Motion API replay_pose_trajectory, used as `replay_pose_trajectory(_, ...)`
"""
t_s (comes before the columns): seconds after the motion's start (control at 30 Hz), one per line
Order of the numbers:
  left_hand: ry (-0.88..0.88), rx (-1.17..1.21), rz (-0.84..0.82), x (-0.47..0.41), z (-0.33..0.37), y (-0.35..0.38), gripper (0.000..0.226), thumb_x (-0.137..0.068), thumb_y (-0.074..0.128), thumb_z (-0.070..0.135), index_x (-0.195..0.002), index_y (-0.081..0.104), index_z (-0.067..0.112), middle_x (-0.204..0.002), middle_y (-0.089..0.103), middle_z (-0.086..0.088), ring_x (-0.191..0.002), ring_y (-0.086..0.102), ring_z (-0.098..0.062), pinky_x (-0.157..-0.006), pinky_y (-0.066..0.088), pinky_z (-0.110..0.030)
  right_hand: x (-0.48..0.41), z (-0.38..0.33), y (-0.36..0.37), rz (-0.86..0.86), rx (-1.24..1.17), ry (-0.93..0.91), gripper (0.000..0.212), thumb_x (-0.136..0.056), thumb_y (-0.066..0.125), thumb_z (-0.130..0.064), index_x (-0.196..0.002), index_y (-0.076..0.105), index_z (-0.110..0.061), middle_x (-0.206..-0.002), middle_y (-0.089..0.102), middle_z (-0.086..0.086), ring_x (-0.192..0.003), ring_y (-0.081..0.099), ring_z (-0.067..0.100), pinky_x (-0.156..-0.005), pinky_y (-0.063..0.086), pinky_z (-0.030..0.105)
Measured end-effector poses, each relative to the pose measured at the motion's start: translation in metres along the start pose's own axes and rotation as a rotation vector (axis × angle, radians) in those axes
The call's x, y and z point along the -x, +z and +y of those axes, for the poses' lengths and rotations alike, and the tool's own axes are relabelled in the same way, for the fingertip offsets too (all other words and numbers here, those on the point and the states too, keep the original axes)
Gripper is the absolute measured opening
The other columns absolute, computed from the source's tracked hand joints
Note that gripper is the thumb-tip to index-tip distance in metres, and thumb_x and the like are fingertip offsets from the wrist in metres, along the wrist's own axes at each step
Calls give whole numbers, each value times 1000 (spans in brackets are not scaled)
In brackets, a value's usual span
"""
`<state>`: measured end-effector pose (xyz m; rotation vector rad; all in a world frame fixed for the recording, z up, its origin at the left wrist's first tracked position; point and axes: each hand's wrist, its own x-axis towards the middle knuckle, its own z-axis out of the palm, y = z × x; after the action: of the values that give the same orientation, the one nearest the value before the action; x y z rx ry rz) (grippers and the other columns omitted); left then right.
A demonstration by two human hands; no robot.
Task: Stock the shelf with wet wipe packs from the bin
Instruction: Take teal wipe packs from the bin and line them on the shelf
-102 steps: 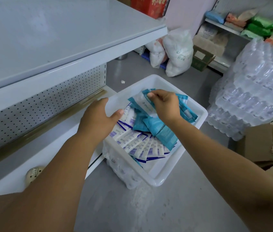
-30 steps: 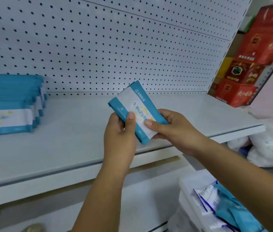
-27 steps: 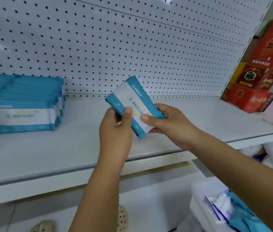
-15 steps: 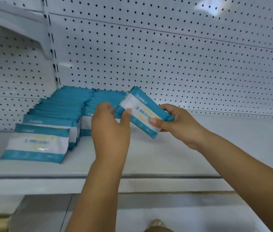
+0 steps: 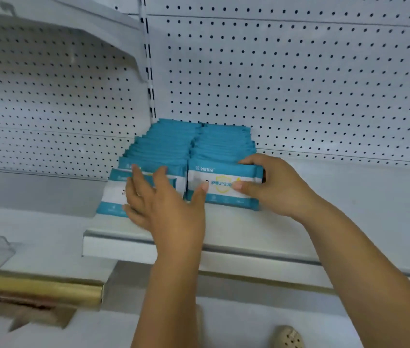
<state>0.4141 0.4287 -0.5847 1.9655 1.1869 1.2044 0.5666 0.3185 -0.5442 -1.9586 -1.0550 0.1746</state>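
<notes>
Front lip of shelf [image 5: 249,247] nearest. Above it left grip [image 5: 163,209] spread flat, holding nothing, fingers pressing left front pack [image 5: 113,197], thumb touching held pack [image 5: 224,188], probably steadying both rows. Then right grip [image 5: 271,189] clamps held pack's right end, thumb on face, fingers curled over top, standing it upright at front of right row [image 5: 224,144] so label faces out. Rows run back to pegboard [image 5: 299,84]. The bin is not in view.

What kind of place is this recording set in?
Probably a small shop: a white gondola shelf with a pegboard back, stocked with rows of identical wipe packs.
</notes>
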Motion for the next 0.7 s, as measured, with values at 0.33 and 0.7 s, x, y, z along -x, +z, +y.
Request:
replay_pose_trajectory(0.33, -125, -5, 8, 0, 9, 9, 78, -87, 75, 39, -151, 33, 22, -164, 1, -19, -146, 6, -35, -118, 23, -55, 7, 11, 22, 267, 13, -71, 46, -81, 84, -25, -122, 62, -34, -104, 57, -13, -82, 53, 1, -75, 44, 13)
replay_pose_trajectory(0.7, -118, 13, -5, -4, 10, 6, 82, -89, 74, 24, -154, 25, 23, -163, 2, -20, -146, 7, -36, -117, 21, -41, 6, 13, 25, 308, 76, -109, 56, -75, 88, -31, -126, 64, -34, -119, 42, -4, -100, 53, 8, -96, 46, 21)
